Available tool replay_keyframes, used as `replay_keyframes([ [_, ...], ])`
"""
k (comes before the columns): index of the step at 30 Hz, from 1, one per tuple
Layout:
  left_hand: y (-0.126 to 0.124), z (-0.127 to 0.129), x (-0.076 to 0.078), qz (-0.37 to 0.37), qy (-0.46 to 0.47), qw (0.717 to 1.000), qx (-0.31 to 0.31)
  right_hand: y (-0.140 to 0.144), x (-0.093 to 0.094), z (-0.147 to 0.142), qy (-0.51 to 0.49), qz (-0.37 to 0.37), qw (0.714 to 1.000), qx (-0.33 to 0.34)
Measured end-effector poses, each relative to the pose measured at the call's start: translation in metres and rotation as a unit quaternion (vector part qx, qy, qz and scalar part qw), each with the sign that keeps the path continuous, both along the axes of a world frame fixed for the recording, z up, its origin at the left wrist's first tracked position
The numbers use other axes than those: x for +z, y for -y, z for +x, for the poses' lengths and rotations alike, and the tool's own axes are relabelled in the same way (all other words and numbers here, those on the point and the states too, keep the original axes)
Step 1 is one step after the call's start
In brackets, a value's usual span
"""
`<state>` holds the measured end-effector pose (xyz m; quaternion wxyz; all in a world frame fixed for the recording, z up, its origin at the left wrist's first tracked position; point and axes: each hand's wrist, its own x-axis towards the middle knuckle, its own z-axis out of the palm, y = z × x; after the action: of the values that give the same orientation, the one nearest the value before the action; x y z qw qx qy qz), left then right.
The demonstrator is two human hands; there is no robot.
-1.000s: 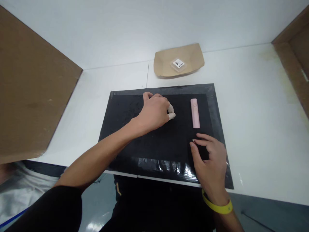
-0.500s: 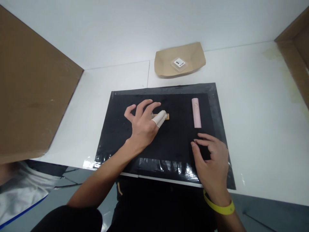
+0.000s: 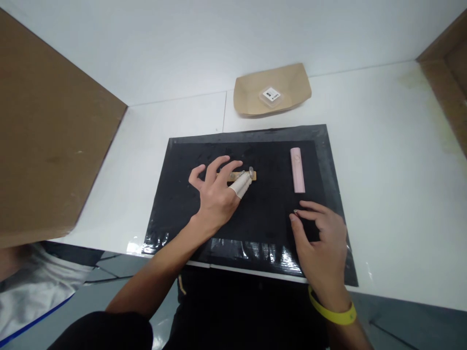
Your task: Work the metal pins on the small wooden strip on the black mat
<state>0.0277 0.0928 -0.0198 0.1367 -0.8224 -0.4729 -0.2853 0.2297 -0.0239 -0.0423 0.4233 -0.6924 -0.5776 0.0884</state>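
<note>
My left hand (image 3: 219, 192) reaches over a narrow tan strip (image 3: 254, 176) that carries small shiny metal parts. White covers (image 3: 241, 185) sheathe its thumb and index finger, whose tips are pressed together beside a grey oval metal piece (image 3: 251, 171) at the strip's right end. What lies between those tips, if anything, is hidden; the other fingers curl apart above the strip. Low on the right, my right hand (image 3: 321, 238) pinches a small shiny metal piece (image 3: 296, 212) between thumb and index finger. Above that hand lies a pink oblong case (image 3: 297, 170).
Under both hands is a black mat (image 3: 266, 214) on the white table (image 3: 386, 184). Behind it stands a brown paper tray (image 3: 248, 92) holding a small clear labelled box (image 3: 271, 96). A brown panel (image 3: 54, 126) rises on the left, near another person's pale clothing (image 3: 40, 287).
The covered fingertips of my left hand have drawn back slightly toward me, uncovering the oval metal piece and more of the strip. My right hand keeps its pinch, nearly still.
</note>
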Motion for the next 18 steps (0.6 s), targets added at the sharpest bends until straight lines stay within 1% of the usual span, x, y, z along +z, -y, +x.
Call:
replay_keyframes([
  [4, 0.01, -0.003, 0.009, -0.047, -0.016, 0.999, 0.003, 0.0, 0.0, 0.0, 0.002, 0.002, 1.0, 0.0],
  [6, 0.013, -0.003, 0.017, -0.085, -0.002, 0.996, 0.017, 0.0, 0.0, 0.0, 0.003, 0.004, 1.0, 0.0],
  [8, 0.013, -0.005, 0.027, -0.142, 0.003, 0.989, 0.028, 0.0, 0.0, 0.001, 0.003, 0.003, 1.0, -0.002],
  [11, 0.0, -0.011, 0.043, -0.256, -0.038, 0.966, 0.013, 0.0, 0.0, 0.001, 0.003, 0.003, 1.0, -0.001],
  [14, -0.022, -0.016, 0.054, -0.335, -0.117, 0.934, -0.036, 0.001, -0.001, 0.001, 0.006, 0.007, 1.0, 0.002],
  [16, -0.035, -0.015, 0.058, -0.347, -0.158, 0.922, -0.061, 0.0, -0.002, 0.001, 0.008, 0.01, 1.0, 0.002],
  [18, -0.045, -0.011, 0.059, -0.336, -0.173, 0.923, -0.07, 0.0, -0.002, 0.001, 0.008, 0.011, 1.0, 0.001],
])
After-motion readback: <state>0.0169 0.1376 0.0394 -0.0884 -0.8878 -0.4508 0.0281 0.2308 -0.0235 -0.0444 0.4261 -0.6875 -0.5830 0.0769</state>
